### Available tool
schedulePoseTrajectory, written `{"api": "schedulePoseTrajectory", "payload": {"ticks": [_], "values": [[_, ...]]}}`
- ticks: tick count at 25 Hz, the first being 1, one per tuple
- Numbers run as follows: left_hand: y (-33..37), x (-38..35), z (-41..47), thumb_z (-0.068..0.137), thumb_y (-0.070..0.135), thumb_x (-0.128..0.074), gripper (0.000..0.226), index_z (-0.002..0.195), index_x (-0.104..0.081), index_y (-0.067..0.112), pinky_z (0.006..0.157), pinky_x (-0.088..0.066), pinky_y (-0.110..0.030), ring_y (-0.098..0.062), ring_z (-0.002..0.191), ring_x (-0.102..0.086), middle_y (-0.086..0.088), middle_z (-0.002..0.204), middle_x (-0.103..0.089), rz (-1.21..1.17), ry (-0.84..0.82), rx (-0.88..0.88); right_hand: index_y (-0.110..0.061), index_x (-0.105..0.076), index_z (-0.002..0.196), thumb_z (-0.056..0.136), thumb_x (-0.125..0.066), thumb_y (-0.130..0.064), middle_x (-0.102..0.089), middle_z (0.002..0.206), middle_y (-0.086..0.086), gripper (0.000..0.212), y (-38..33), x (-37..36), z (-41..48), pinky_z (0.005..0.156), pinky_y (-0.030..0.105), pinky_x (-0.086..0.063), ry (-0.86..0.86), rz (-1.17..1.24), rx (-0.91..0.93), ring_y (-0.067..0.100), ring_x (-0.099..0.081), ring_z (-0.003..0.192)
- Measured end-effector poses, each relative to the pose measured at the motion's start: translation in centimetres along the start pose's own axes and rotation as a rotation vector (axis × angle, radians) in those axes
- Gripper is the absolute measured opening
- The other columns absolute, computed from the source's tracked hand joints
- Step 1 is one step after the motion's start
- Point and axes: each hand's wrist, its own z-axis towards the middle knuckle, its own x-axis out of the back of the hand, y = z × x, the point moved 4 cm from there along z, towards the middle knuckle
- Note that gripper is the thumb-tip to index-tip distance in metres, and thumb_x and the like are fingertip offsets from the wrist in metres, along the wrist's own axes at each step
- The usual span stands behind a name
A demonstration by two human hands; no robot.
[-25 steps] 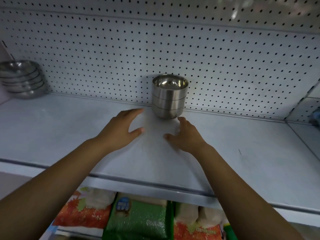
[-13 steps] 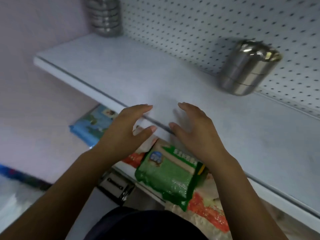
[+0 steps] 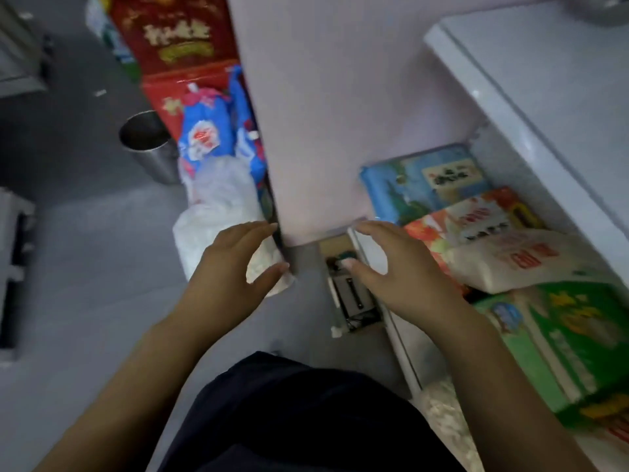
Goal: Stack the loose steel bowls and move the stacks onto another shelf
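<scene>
My left hand (image 3: 235,264) and my right hand (image 3: 394,267) hang side by side in the air, palms facing each other, fingers loosely spread, holding nothing. They are in front of the lower end of a pale side panel (image 3: 326,114) of the shelving. The white shelf (image 3: 544,80) runs along the upper right; a blurred bit of steel bowl (image 3: 599,8) shows at its top right corner. The stacked bowls are out of view.
A steel bin (image 3: 149,144) stands on the grey floor (image 3: 85,250) at the left. Red boxes (image 3: 177,35) and blue-white bags (image 3: 207,137) lie beside the panel. Rice bags (image 3: 493,240) fill the low shelf at the right. A small device (image 3: 350,294) sits on the floor.
The view has swung down and to the left, away from the shelf and the stacked bowls, toward the floor. Both hands have drawn back from the shelf, still empty.
</scene>
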Motion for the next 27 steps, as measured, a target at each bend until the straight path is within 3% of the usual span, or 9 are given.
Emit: {"api": "schedulePoseTrajectory", "payload": {"ticks": [5,9,12,15,21,27], "values": [[-9.8,5.9,-5.4,0.091,0.041,-0.071,0.060,0.145,-0.052,0.026,0.108,-0.031,-0.023,-0.015,0.139,-0.044,0.007,0.147,-0.054,-0.007,0.107,0.259,-0.020,-0.056,0.144,0.096,-0.072,-0.035,-0.055,0.146,-0.003,0.052,-9.3,-8.8,5.2,0.099,0.013,-0.030,-0.221,-0.025,0.157,0.014,-0.050,0.133],[-15.8,10.4,-10.4,0.093,0.044,-0.067,0.060,0.147,-0.050,0.024,0.110,-0.036,-0.033,-0.017,0.138,-0.045,0.005,0.146,-0.054,0.023,0.243,0.473,-0.022,-0.057,0.145,0.096,-0.071,-0.038,-0.054,0.149,-0.004,0.054,-17.3,-15.3,9.2,0.112,0.025,-0.035,-0.378,-0.088,0.366,0.016,-0.050,0.137],[-18.9,12.4,-15.0,0.095,0.044,-0.066,0.058,0.147,-0.049,0.023,0.109,-0.039,-0.036,-0.017,0.136,-0.047,0.005,0.146,-0.053,0.015,0.336,0.670,-0.024,-0.056,0.145,0.097,-0.070,-0.039,-0.052,0.151,-0.008,0.052,-22.6,-19.6,10.7,0.110,0.019,-0.031,-0.535,-0.107,0.497,0.012,-0.047,0.140],[-20.4,12.4,-19.1,0.095,0.044,-0.065,0.060,0.148,-0.048,0.021,0.110,-0.039,-0.034,-0.019,0.137,-0.046,0.003,0.147,-0.053,-0.036,0.410,0.875,-0.023,-0.055,0.146,0.097,-0.069,-0.038,-0.053,0.150,-0.008,0.053,-26.5,-23.1,12.3,0.105,0.015,-0.028,-0.679,-0.141,0.610,0.011,-0.047,0.139],[-21.9,12.5,-21.6,0.096,0.045,-0.063,0.063,0.152,-0.042,0.024,0.112,-0.034,-0.031,-0.017,0.141,-0.041,0.004,0.151,-0.049,-0.122,0.572,1.205,-0.026,-0.046,0.152,0.099,-0.067,-0.040,-0.049,0.154,-0.007,0.059,-35.2,-29.9,16.1,0.100,0.018,-0.032,-0.938,-0.209,0.856,0.011,-0.045,0.141],[-23.6,13.8,-21.5,0.097,0.046,-0.061,0.063,0.152,-0.040,0.026,0.111,-0.031,-0.028,-0.016,0.143,-0.039,0.005,0.151,-0.049,-0.150,0.776,1.420,-0.022,-0.052,0.148,0.096,-0.071,-0.039,-0.055,0.149,0.000,0.058,-43.2,-35.9,18.9,0.097,0.019,-0.033,-1.043,-0.302,1.076,0.018,-0.051,0.137]]}}
